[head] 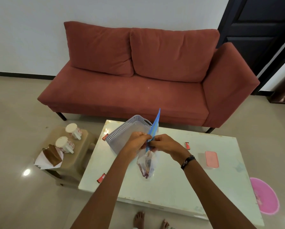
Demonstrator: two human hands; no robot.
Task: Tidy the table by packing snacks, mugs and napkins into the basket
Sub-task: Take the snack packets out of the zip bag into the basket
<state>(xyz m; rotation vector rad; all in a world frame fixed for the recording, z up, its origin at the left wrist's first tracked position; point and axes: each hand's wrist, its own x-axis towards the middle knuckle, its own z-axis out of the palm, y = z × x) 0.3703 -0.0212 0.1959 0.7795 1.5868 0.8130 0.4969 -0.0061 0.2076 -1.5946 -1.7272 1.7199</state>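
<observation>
My left hand (pixel 136 141) and my right hand (pixel 165 142) both pinch the top of a clear snack bag with a blue header (pixel 147 162), holding it above the white table (pixel 171 184). The bag hangs down with dark snacks inside. A grey perforated basket (pixel 122 134) stands tilted just behind my hands. Small red snack packets lie at the table's left edge (pixel 101 177), by the basket (pixel 105 137) and to the right (pixel 187 145). Two floral mugs (pixel 73 130) (pixel 65 144) and napkins (pixel 46 161) sit on a low stool at the left.
A pink lidded box (pixel 211 159) rests on the table's right side. A red sofa (pixel 138 80) stands behind the table. A pink mat (pixel 265 195) lies on the floor at right. My bare feet (pixel 139 219) show below the table's near edge.
</observation>
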